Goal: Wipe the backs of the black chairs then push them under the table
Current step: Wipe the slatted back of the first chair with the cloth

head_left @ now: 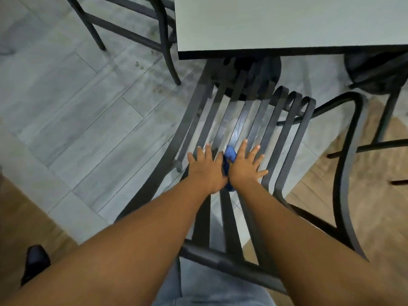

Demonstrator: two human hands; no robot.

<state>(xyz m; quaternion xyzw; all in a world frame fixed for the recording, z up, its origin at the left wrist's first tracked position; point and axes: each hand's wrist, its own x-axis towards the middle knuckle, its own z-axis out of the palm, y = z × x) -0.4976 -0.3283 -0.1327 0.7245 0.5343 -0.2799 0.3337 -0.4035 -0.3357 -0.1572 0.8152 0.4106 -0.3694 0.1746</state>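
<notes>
A black slatted metal chair (273, 129) stands right below me, its front end reaching under the edge of the grey table (287, 25). My left hand (206, 167) lies flat on the slats with fingers spread. Beside it, my right hand (246, 165) also lies flat with fingers spread. A blue cloth (229, 154) is bunched between the two hands, pressed under their inner edges against a slat. Most of the cloth is hidden by the hands.
A second black chair (163, 34) stands at the top left beside the table. Another black chair frame (351, 133) is at the right. Grey floor tiles (77, 102) meet wood flooring at the right and bottom left. My shoe (35, 261) shows at the lower left.
</notes>
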